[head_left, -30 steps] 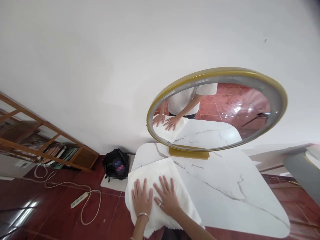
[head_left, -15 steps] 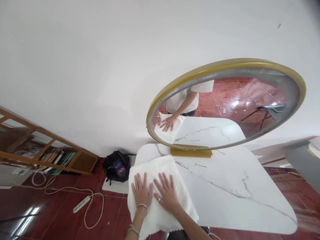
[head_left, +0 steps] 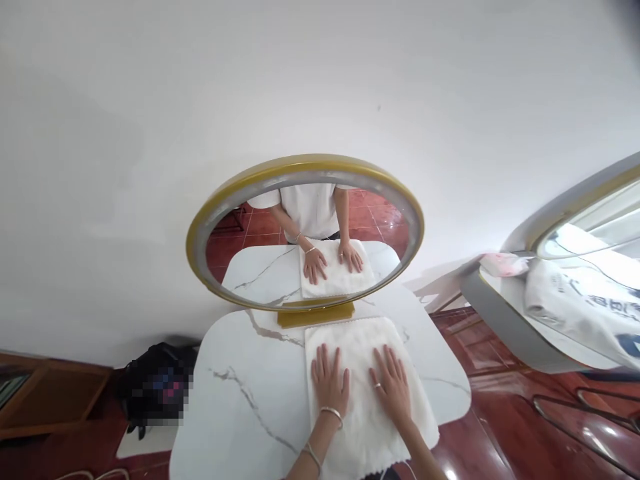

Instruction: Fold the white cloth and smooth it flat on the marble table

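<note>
A white towel (head_left: pixel 361 347) lies spread on a white marble table (head_left: pixel 240 393), its near edge hanging over the table's front. My left hand (head_left: pixel 330 379) rests flat on the towel, fingers stretched out. My right hand (head_left: pixel 393 384), with a ring on one finger, lies flat on the towel beside it, fingers apart. A round gold-framed mirror (head_left: pixel 200 227) stands on the table just beyond the towel and reflects both hands and the cloth.
A black bag (head_left: pixel 157 387) sits on the red tiled floor left of the table, with a wooden shelf (head_left: pixel 45 393) beyond it. At the right stands another grey-rimmed surface (head_left: pixel 505 320) with cloth on it. A white wall is behind.
The view has swung left to right, so the table and mirror now sit centred. Both hands have shifted with the towel from the table's left corner toward its middle front, and are further apart.
</note>
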A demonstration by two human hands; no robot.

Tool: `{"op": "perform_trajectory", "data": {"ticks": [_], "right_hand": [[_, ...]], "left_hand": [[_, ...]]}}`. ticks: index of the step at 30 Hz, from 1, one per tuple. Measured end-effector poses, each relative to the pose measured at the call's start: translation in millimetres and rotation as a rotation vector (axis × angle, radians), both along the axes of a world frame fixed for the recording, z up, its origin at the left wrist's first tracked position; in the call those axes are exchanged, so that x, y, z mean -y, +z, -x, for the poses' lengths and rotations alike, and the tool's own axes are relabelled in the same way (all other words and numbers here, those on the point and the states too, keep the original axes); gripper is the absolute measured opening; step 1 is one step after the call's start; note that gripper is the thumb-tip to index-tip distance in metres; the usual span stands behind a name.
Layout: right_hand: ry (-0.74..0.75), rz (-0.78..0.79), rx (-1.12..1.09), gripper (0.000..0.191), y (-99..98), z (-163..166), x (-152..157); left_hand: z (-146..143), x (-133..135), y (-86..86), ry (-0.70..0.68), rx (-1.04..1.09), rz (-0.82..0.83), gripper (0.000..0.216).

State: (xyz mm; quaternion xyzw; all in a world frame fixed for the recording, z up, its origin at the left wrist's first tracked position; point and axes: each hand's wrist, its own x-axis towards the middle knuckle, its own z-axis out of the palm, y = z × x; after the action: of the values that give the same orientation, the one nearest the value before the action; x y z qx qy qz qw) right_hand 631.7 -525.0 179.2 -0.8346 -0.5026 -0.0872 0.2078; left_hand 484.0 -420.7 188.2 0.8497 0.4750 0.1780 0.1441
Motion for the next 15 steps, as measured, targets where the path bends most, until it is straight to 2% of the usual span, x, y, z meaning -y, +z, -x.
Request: {"op": "perform_trajectory", "data": {"ticks": [3,7,11,15], "right_hand": [[-0.086,-0.022,-0.100,0.055,-3.9,-43.5,18.8],[-0.197,-0.091,-0.273,0.052,-0.8,-90.7,21.4],[-0.241,-0.152,-0.373,0.046,10.4,-123.7,-1.4],[-0.146,-0.109,-0.422,0.028,22.2,-137.8,-22.6]], "left_hand": [[-41.4,-5.3,5.8,-0.027,0.066,0.056,0.041],[-76.7,-37.4,23.4,0.107,0.057,0.197,0.034],[-85.7,-61.4,39.4,0.213,-0.017,0.273,0.021],[-81.7,-55.6,49.0,0.257,-0.051,0.297,0.008]]}}
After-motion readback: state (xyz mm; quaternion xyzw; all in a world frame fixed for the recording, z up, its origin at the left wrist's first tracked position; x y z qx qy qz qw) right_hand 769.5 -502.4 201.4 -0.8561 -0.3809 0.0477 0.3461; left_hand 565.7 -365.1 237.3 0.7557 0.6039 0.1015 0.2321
